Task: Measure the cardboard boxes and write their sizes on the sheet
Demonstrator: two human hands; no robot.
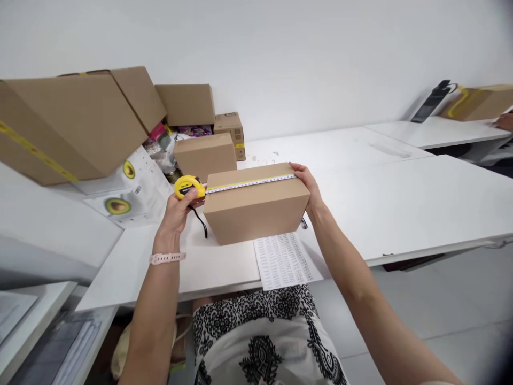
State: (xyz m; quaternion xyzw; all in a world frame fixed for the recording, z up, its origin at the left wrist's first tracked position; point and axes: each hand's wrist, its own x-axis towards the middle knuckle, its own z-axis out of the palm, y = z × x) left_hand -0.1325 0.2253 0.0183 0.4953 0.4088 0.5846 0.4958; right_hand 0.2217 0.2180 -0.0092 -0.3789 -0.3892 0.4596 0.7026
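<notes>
A brown cardboard box point(256, 216) sits in front of me over the white table. Across its top, from left to right, runs the pulled-out blade of a yellow tape measure point(188, 186). My left hand point(180, 208) grips the tape measure's case at the box's left end, and a black wrist strap dangles from the case. At the opposite end, my right hand point(308, 187) is closed on the box's corner, fingertips on top by the end of the blade. Part of a printed sheet point(280, 259) lies below the box at the table's front edge.
Another closed box point(206, 155) and a smaller carton point(230, 128) stand behind. Stacked at left are a large box point(72, 128) and a white avocado-print carton point(128, 187). To the far right are a dark bottle point(430, 101), a taped box point(483, 101) and another person's hand point(505, 121).
</notes>
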